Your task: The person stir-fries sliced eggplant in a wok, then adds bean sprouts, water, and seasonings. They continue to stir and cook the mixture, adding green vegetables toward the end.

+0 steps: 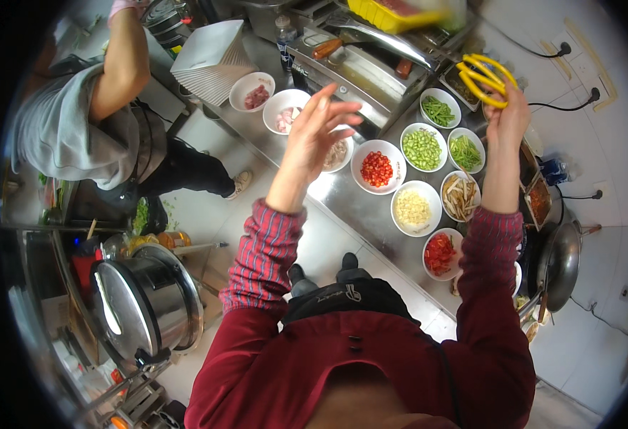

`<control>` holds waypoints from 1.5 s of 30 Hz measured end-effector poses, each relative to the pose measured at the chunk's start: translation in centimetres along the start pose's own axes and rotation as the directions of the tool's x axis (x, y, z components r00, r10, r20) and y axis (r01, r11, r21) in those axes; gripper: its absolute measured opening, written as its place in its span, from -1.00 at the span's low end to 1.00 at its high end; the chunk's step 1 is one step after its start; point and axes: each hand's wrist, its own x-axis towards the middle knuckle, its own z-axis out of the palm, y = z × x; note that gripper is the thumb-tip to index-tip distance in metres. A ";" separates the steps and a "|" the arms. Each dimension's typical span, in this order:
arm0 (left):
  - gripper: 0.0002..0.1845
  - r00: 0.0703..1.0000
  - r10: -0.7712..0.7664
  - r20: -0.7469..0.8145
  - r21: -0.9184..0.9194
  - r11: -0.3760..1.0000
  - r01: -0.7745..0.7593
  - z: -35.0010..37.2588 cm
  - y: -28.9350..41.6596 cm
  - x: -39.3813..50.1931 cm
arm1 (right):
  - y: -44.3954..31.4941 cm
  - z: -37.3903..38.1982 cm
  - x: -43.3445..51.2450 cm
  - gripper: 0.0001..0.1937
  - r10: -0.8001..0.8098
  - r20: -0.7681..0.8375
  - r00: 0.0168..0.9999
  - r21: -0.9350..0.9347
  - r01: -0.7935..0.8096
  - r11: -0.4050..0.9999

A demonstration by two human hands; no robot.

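My right hand is raised at the upper right, closed on several looped yellow bands, whose exact kind I cannot tell. My left hand hovers with fingers apart and nothing in it, over the counter near white bowls of meat. Below and between the hands stand a bowl of chopped red chilies, a bowl of chopped garlic, a bowl of green beans, bowls of cut green vegetables, a bowl of pale brown strips and a bowl of red pepper pieces.
A steel appliance with wooden-handled tools and a yellow tray is at the back. Stacked white dishes stand to its left. A wok is right, a large steel pot left. A co-worker stands at upper left.
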 end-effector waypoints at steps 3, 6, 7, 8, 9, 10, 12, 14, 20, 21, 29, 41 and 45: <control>-0.36 0.983 -0.110 -0.150 0.028 0.993 0.115 -2.4 -1.1 -3.3 | 1.7 0.8 4.9 -0.80 -0.089 -0.057 0.994 -0.136 0.081 0.987; -0.42 0.959 -0.152 -0.237 0.040 0.985 0.166 -4.8 -2.6 -7.1 | 5.7 2.8 7.8 -0.79 -0.096 -0.115 0.989 -0.181 0.074 0.981; -0.43 0.944 -0.170 -0.283 0.037 0.982 0.187 -5.7 -2.9 -8.4 | 6.9 3.5 8.1 -0.78 -0.032 -0.138 0.990 -0.170 0.008 0.985; -0.44 0.929 -0.189 -0.319 0.031 0.977 0.209 -6.5 -3.1 -9.7 | 7.8 3.8 8.3 -0.77 0.011 -0.127 0.992 -0.099 -0.024 0.995; -0.44 0.909 -0.218 -0.356 0.022 0.970 0.241 -7.2 -3.2 -10.9 | 8.6 4.1 8.2 -0.76 -0.013 -0.135 0.991 -0.077 0.003 0.997; -0.46 0.898 -0.220 -0.382 0.021 0.969 0.246 -7.9 -3.3 -12.2 | 9.0 4.2 7.9 -0.75 -0.025 -0.107 0.994 -0.078 0.016 0.997; -0.48 0.860 -0.258 -0.441 0.008 0.956 0.292 -9.0 -3.3 -14.5 | 9.1 4.1 7.1 -0.73 -0.019 -0.052 0.998 -0.077 0.015 0.997; -0.49 0.835 -0.263 -0.484 0.004 0.953 0.302 -9.7 -3.4 -16.5 | 8.6 3.9 6.4 -0.71 -0.016 0.018 1.000 -0.082 0.018 0.997; -0.54 0.773 -0.318 -0.550 -0.028 0.931 0.363 -10.6 -3.8 -19.7 | 7.7 5.7 7.0 -0.69 -0.122 0.131 0.984 -0.322 0.158 0.933; -0.55 0.773 -0.319 -0.548 -0.030 0.931 0.363 -10.7 -3.9 -19.9 | 8.0 6.1 7.2 -0.69 -0.139 0.147 0.979 -0.345 0.183 0.921; -0.54 0.773 -0.349 -0.529 -0.030 0.919 0.394 -11.6 -4.5 -20.6 | 8.8 5.3 5.9 -0.53 0.142 0.090 0.986 -0.165 -0.126 0.978; -0.54 0.655 -0.403 -0.639 -0.152 0.901 0.406 -16.6 -7.3 -25.5 | 18.6 4.1 -32.0 -0.66 0.814 0.506 0.287 -0.404 -0.755 0.517; -0.55 0.574 -0.448 -0.686 -0.221 0.879 0.422 -18.3 -8.0 -29.4 | 32.1 3.1 -37.6 -0.31 0.927 0.035 0.374 -0.568 -0.756 0.326</control>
